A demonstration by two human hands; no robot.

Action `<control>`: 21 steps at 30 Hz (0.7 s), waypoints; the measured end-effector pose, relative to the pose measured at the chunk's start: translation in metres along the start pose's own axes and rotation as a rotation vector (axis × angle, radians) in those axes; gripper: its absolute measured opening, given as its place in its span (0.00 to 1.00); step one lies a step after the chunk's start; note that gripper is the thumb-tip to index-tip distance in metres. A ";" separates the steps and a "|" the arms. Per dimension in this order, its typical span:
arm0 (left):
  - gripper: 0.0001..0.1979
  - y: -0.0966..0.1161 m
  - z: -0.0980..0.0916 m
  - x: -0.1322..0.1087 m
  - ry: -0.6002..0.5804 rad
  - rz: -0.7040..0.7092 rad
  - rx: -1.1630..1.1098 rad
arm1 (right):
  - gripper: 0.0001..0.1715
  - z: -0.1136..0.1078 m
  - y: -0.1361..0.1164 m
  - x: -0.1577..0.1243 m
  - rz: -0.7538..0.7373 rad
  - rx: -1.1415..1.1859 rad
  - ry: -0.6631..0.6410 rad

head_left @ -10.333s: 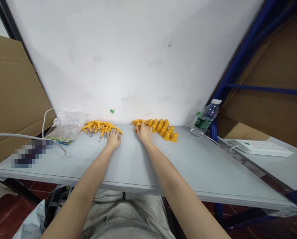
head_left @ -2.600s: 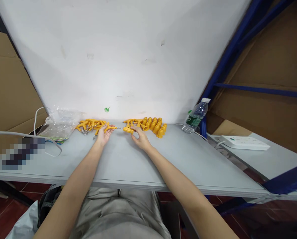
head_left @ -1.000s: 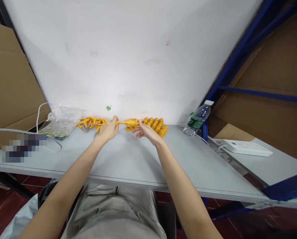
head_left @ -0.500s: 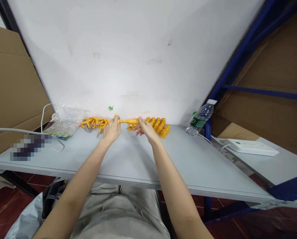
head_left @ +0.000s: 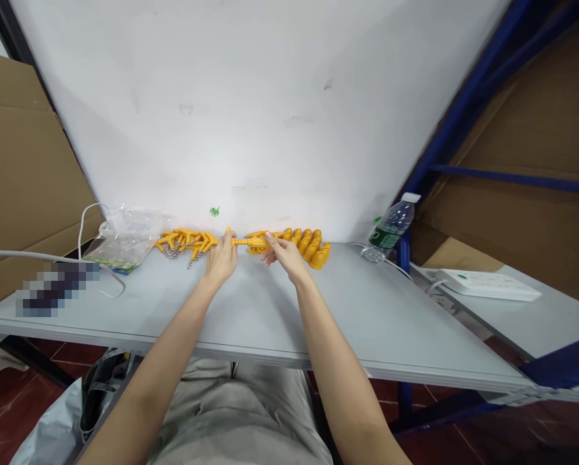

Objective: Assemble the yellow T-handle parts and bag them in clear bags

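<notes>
My left hand (head_left: 222, 259) is closed around a yellow branched plastic piece, whose ribbed stem (head_left: 242, 242) points right. At its end is a yellow fluted plastic sleeve (head_left: 257, 241), gripped by my right hand (head_left: 288, 257) between thumb and fingers. Stem and sleeve lie in one line; how far one sits inside the other I cannot tell. Left of my left hand is a pile of yellow branched pieces (head_left: 183, 237) with small metal bead chains. Just beyond my right hand, yellow cone-shaped pieces (head_left: 311, 247) stand in rows along the white panel.
A clear plastic bag (head_left: 129, 236) lies at the left of the grey table (head_left: 367, 323), near a white cable (head_left: 28, 254) and a blurred-out dark object. At right, a water bottle (head_left: 391, 226) leans by the blue frame. A white power strip (head_left: 488, 285) lies farther right.
Both hands have come slightly toward me with the yellow pieces. My left hand has shifted a little right, closer to my right hand, and less of the ribbed stem shows between them.
</notes>
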State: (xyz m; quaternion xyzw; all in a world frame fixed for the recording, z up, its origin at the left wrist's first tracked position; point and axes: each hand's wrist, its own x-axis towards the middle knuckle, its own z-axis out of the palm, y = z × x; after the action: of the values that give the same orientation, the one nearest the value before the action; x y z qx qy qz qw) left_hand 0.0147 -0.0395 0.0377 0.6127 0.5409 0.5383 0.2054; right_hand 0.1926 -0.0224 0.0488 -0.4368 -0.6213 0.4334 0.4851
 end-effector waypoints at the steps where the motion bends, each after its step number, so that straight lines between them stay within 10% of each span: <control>1: 0.13 -0.001 0.000 0.000 -0.004 0.005 0.021 | 0.33 0.001 0.001 0.000 0.019 -0.006 0.015; 21: 0.17 -0.006 -0.012 0.001 -0.165 0.157 0.491 | 0.26 -0.009 0.010 -0.001 0.026 0.049 -0.191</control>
State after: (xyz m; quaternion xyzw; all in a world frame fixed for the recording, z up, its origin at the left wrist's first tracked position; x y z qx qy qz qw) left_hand 0.0011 -0.0410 0.0373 0.7260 0.5876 0.3536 0.0516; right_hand 0.2028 -0.0201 0.0400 -0.3895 -0.6484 0.4942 0.4285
